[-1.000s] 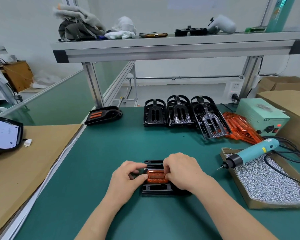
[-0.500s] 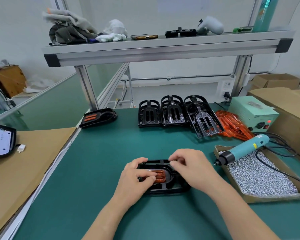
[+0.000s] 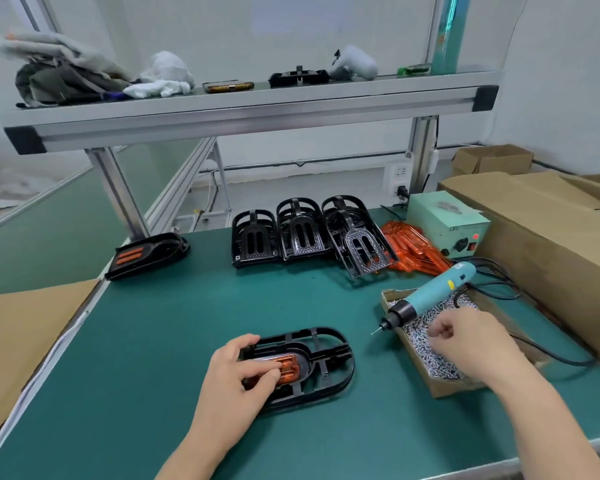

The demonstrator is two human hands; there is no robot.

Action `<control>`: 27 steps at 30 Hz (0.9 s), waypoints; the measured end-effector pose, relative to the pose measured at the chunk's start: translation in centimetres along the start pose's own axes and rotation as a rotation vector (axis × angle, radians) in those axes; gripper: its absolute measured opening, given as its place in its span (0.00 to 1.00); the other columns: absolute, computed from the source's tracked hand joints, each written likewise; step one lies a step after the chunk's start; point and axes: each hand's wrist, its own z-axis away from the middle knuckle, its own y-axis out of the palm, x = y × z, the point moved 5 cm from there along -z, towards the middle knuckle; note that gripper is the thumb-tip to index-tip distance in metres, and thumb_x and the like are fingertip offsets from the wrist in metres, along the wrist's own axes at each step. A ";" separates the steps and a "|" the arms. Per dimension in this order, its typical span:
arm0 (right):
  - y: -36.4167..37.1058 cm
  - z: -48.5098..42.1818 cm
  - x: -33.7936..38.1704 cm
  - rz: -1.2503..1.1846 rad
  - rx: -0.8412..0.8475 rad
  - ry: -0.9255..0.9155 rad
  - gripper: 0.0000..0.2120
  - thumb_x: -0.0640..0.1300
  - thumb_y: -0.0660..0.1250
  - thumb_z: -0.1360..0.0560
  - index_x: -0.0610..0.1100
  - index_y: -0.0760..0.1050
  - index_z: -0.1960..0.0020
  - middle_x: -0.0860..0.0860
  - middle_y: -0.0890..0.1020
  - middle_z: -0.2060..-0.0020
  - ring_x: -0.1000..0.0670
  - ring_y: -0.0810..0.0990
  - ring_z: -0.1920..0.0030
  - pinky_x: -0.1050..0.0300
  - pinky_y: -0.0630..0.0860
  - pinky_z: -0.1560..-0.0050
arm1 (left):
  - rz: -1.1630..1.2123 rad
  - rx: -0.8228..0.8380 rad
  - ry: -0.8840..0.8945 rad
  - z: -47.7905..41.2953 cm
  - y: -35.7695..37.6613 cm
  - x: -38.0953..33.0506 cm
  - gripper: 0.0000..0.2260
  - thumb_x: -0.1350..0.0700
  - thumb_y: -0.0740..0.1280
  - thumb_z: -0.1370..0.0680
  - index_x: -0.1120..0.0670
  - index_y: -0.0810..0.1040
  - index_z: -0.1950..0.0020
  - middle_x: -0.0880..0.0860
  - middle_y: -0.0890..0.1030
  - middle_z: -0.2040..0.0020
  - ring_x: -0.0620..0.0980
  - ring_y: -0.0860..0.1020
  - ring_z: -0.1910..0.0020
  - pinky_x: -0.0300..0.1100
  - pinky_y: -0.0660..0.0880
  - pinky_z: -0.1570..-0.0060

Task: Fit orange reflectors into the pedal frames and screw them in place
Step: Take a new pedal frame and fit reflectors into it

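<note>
- On the worktop [image 3: 187, 323], near its front edge, the pedal frame [image 3: 326, 368] lies flat, with the orange reflector [image 3: 288, 365] seated in it and probably unscrewed.
- Left hand [image 3: 236, 372]: fingers curl over the frame's end, pressing the reflector. Easing off could let it lift or skew.
- Right hand [image 3: 465, 341]: fingers bunched narrow over the box of screws [image 3: 426, 344]. Whether they hold one cannot be told, and a small screw may slip.
- The screwdriver [image 3: 430, 299] rests on the box, so a knock could roll it off.

My pedal frame [image 3: 346, 362] is black, its reflector [image 3: 289, 364] orange; screwdriver [image 3: 437, 289] at two o'clock teal, screws [image 3: 442, 367] silver, mat [image 3: 187, 323] beneath dark green.
</note>
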 end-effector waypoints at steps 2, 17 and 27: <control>0.8 -0.1 0.2 0.001 0.068 -0.034 0.05 0.48 0.73 0.28 0.56 0.81 0.53 0.53 0.83 0.55 0.47 0.80 0.50 0.52 0.78 0.47 | 0.012 -0.011 0.001 0.0 0.5 -0.3 0.17 0.55 0.75 0.26 0.29 0.83 0.61 0.34 0.72 0.37 0.36 0.66 0.34 0.35 0.63 0.38; 1.0 -0.8 -0.4 -0.166 -0.122 -0.104 0.10 0.43 0.73 0.26 0.55 0.79 0.64 0.56 0.82 0.65 0.53 0.79 0.59 0.54 0.76 0.56 | -0.002 -0.078 0.011 -0.4 0.7 -2.6 0.12 0.55 0.75 0.26 0.35 0.85 0.56 0.34 0.73 0.38 0.40 0.64 0.31 0.49 0.65 0.31; 0.1 2.1 5.5 -0.871 -0.174 -0.264 0.12 0.46 0.71 0.22 0.48 0.84 0.64 0.56 0.83 0.69 0.59 0.76 0.69 0.69 0.68 0.66 | 0.351 -0.026 0.010 -1.1 2.7 -7.7 0.11 0.62 0.74 0.26 0.45 0.87 0.56 0.43 0.82 0.58 0.44 0.80 0.62 0.38 0.76 0.58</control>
